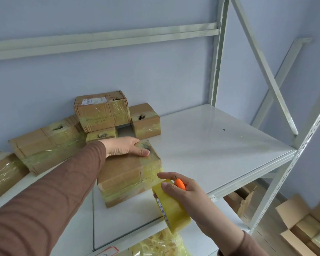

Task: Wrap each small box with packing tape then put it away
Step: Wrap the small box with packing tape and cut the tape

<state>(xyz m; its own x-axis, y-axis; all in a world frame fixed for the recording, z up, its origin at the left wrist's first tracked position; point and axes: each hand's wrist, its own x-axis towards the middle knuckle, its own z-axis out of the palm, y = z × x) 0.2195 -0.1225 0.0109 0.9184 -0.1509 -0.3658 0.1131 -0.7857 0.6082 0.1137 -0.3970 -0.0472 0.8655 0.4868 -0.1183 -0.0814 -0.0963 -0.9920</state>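
Now the left hand [125, 145] presses flat on the box [129, 174] at the shelf's [220, 137] six o'clock edge; the right hand [181, 189] grips the tape roll [171, 206] and orange cutter [180, 184]. Best keep the strip taut, then cut close.

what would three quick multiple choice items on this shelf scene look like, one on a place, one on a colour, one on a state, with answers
1. Where does the left hand rest?
A. on the box nearest the person
B. on the top beam
C. on the floor

2. What colour is the small cutter held with the tape roll?
A. blue
B. orange
C. black

3. What is the right hand doing?
A. hanging open
B. pressing flat on the shelf
C. holding the tape roll

Answers:
1 A, its palm lies on the taped box at the shelf front.
2 B, the handle shows bright orange.
3 C, its fingers curl around the roll.
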